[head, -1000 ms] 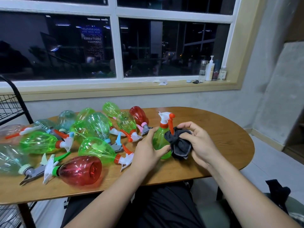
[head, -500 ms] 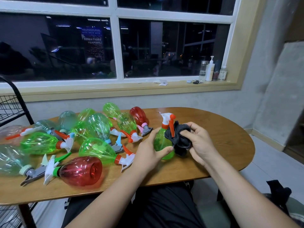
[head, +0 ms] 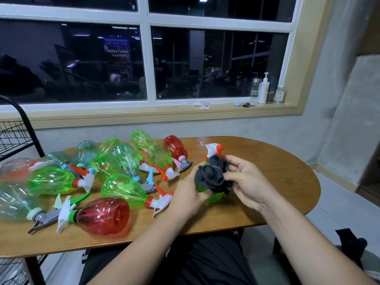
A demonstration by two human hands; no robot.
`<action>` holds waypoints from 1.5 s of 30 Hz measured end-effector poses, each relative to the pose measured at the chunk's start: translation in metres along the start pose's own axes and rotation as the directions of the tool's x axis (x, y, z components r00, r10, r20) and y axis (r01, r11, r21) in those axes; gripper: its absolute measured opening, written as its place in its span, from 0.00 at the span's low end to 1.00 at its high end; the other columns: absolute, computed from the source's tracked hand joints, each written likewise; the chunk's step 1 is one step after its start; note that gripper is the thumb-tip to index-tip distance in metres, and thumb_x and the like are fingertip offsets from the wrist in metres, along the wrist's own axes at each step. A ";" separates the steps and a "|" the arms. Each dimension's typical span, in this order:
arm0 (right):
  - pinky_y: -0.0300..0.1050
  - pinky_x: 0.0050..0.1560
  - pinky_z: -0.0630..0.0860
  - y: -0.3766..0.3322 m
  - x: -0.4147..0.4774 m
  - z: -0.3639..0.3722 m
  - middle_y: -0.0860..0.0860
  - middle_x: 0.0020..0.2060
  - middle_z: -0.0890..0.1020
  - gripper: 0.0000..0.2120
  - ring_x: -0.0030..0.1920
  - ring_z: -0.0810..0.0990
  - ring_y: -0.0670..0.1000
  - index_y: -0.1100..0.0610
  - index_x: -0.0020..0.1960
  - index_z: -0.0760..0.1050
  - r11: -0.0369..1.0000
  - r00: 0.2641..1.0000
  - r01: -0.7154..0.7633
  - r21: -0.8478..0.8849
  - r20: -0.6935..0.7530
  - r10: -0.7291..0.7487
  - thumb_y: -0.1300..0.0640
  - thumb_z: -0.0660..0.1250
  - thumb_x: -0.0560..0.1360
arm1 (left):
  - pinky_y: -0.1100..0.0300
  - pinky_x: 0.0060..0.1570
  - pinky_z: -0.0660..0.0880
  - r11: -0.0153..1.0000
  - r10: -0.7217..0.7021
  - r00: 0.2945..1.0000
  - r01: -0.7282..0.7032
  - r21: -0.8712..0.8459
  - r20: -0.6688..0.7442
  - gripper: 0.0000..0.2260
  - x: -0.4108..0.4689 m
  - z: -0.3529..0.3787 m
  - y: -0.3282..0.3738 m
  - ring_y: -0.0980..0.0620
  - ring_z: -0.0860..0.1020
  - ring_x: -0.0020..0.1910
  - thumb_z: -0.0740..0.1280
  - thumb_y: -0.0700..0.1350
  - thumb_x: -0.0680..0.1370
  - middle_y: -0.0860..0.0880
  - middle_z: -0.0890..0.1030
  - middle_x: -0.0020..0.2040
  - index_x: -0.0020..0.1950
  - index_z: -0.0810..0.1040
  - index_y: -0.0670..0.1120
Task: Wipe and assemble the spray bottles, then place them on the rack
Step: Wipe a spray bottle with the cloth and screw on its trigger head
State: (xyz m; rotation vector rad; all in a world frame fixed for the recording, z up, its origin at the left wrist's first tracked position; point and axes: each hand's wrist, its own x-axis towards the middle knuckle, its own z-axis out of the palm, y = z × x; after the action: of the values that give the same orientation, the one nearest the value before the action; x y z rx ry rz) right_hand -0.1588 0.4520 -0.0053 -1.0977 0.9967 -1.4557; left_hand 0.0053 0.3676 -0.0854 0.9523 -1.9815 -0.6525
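— What are the hands doing?

— The left hand (head: 188, 195) is wrapped around the lower body of an upright green bottle (head: 213, 197), fingers curled shut on it, over the near middle of the wooden table (head: 273, 161). The right hand (head: 246, 182) has its fingers pinched closed on a bunched dark cloth (head: 213, 175) and presses it against the front of that bottle.

— Can you see the bottle's top?

— Yes – a white spray head (head: 212, 150) with an orange tip sticks up just above the cloth. Most of the green body is hidden behind cloth and fingers.

— And the others?

— A heap of spray bottles lies on its side across the left half of the table: mostly green, a few pale clear ones, a red bottle (head: 102, 215) nearest the table's front edge, another red one (head: 175, 147) farther back. A black wire rack (head: 14, 134) stands at the left edge of the view, beside the table.
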 end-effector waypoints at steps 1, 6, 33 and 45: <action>0.49 0.58 0.85 0.000 0.003 0.001 0.61 0.58 0.87 0.24 0.59 0.87 0.56 0.64 0.66 0.79 0.999 1.000 0.009 0.036 -0.011 -0.008 0.82 0.58 0.77 | 0.79 0.53 0.68 1.000 -0.010 1.000 0.011 0.003 -0.006 0.29 0.000 0.000 0.000 0.67 0.76 0.57 0.80 0.52 0.73 0.68 0.80 0.57 0.73 0.75 0.56; 0.45 0.48 0.86 0.000 0.013 -0.008 0.63 0.56 0.86 0.18 0.53 0.88 0.56 0.66 0.63 0.78 0.973 0.994 0.054 0.223 -0.101 -0.032 0.79 0.59 0.80 | 0.79 0.57 0.67 0.999 0.036 0.999 -0.037 -0.008 -0.015 0.31 -0.004 -0.002 0.005 0.76 0.73 0.60 0.78 0.61 0.73 0.69 0.79 0.62 0.74 0.73 0.59; 0.43 0.53 0.82 -0.050 0.029 -0.019 0.53 0.52 0.89 0.13 0.56 0.87 0.53 0.58 0.54 0.82 0.870 0.798 0.479 -0.121 -0.352 -0.488 0.72 0.63 0.83 | 0.55 0.66 0.79 1.000 -0.008 1.000 0.009 -0.026 0.027 0.38 -0.004 -0.005 0.002 0.61 0.80 0.64 0.76 0.66 0.72 0.59 0.83 0.65 0.78 0.63 0.67; 0.58 0.52 0.85 -0.055 0.015 0.004 0.47 0.50 0.89 0.15 0.49 0.87 0.47 0.49 0.56 0.88 0.573 0.861 0.474 -0.669 0.217 -0.460 0.65 0.67 0.83 | 0.77 0.56 0.68 0.999 0.018 1.000 -0.018 0.042 -0.007 0.39 -0.003 -0.005 0.004 0.64 0.73 0.63 0.76 0.63 0.75 0.60 0.72 0.66 0.82 0.62 0.63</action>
State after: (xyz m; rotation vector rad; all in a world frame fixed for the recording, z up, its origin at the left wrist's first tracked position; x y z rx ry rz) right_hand -0.1690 0.4446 0.0508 -2.0759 1.3754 -1.4820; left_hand 0.0092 0.3718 -0.0814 0.9594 -2.0021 -0.5995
